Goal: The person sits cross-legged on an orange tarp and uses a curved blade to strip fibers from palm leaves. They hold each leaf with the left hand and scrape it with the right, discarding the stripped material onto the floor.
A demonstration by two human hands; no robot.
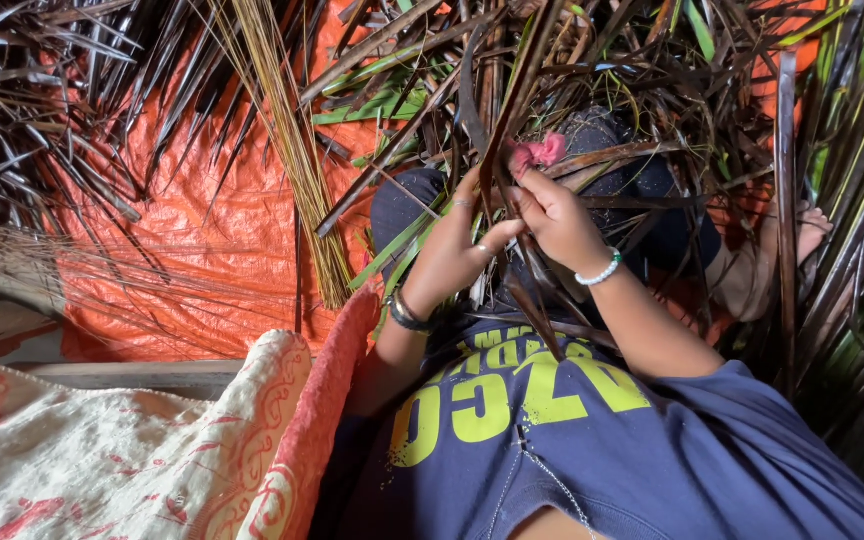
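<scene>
Both hands, left hand (pixel 449 258) & right hand (pixel 555 215), pinched shut on a dry palm leaf strip (pixel 497 150) btwn them; prob. light, stiff, brittle, best gripped low.

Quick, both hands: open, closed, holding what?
Left hand: closed, pinching a dark leaf strip.
Right hand: closed on the same strip, a pink handle in its grip.

Left hand (pixel 457 255): ring on one finger, dark bangles at the wrist. Right hand (pixel 557 215): white beaded bracelet (pixel 600 272) at the wrist. Navy T-shirt (pixel 592 450) with yellow-green print, thin chain across the front. Dark trousers (pixel 642 180).
</scene>
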